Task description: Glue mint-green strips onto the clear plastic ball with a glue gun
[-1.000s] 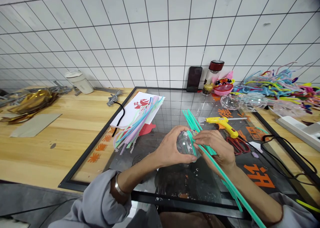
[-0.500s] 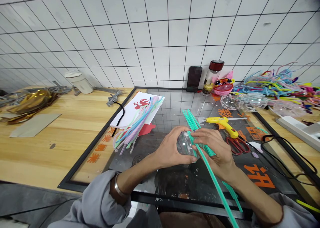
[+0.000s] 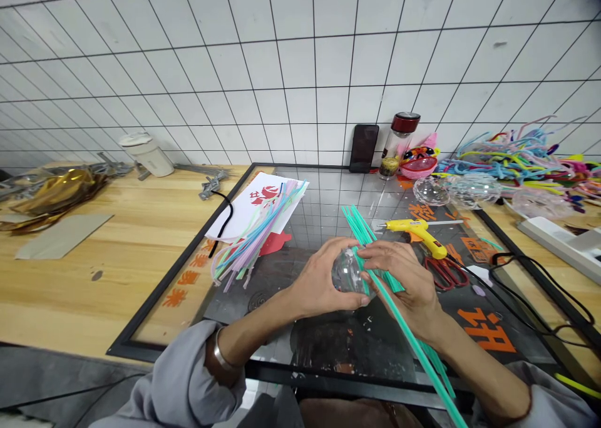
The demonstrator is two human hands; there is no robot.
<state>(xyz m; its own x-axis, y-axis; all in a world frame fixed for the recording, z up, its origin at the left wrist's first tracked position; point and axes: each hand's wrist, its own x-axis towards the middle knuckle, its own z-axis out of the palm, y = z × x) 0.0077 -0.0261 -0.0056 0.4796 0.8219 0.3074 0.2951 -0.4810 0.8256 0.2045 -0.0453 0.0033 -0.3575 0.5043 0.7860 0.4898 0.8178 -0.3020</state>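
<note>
My left hand (image 3: 323, 281) curls round a clear plastic ball (image 3: 346, 273), thumb below and fingers above. Against the ball's right side, my right hand (image 3: 406, 281) pinches a green pipe cleaner (image 3: 413, 343), whose long end runs down toward the bottom edge. Part of that strip lies along the ball's surface. Beneath my right hand, a bundle of green pipe cleaners (image 3: 357, 224) rests on the dark glass panel. A yellow hot glue gun (image 3: 425, 235) lies just beyond my right hand, beside red-handled scissors (image 3: 448, 275).
Pastel pipe cleaners (image 3: 260, 228) lie over a white paper sheet (image 3: 235, 210) on the left. A phone (image 3: 364, 148) and a glass bottle (image 3: 398, 146) stand by the wall. Clear plastic shells (image 3: 474, 192), a colourful pipe-cleaner heap (image 3: 511, 156) and a power strip (image 3: 563, 243) fill the right side.
The long end of the green pipe cleaner has swung slightly to the right. Both hands keep nearly the same place and hold on the ball.
</note>
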